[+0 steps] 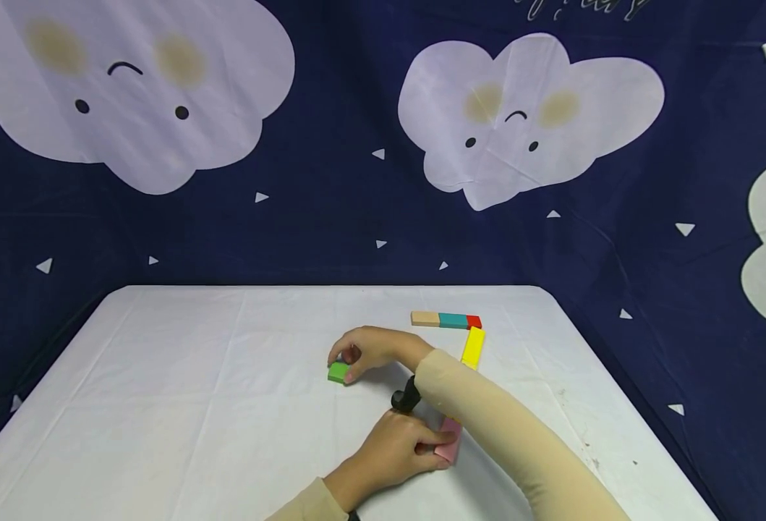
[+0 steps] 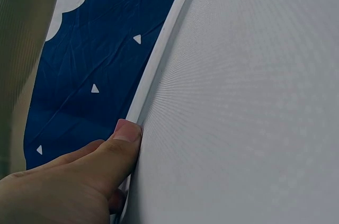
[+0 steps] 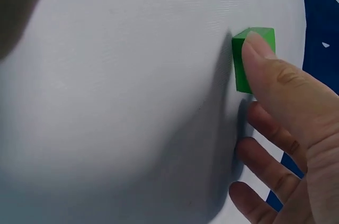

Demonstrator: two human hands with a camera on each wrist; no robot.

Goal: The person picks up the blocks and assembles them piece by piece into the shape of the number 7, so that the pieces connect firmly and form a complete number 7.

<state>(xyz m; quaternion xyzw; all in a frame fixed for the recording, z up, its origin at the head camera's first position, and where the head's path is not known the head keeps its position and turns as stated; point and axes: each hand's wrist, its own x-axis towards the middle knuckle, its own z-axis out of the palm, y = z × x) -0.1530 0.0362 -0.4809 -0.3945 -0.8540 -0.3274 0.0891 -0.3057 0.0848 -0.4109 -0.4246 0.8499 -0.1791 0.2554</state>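
My right hand [image 1: 372, 349] reaches across from the right and pinches a green block [image 1: 338, 373] on the white table. In the right wrist view the thumb lies over the green block [image 3: 241, 68], and the other fingers of the right hand [image 3: 291, 123] are bent below it. Nearer the front, my left hand [image 1: 398, 449] holds a pink block [image 1: 449, 441] between thumb and fingers. This block ends a line of blocks partly hidden under the right sleeve. In the left wrist view the left hand [image 2: 90, 173] shows at the lower left, its block hardly visible.
A yellow block [image 1: 473, 346] lies lengthwise beyond the right sleeve [image 1: 506, 427]. Behind it a beige block [image 1: 424, 318], a teal block [image 1: 453, 320] and a red block [image 1: 474, 322] form a row. A dark blue cloth [image 1: 337, 145] with clouds hangs behind the table [image 1: 161, 376].
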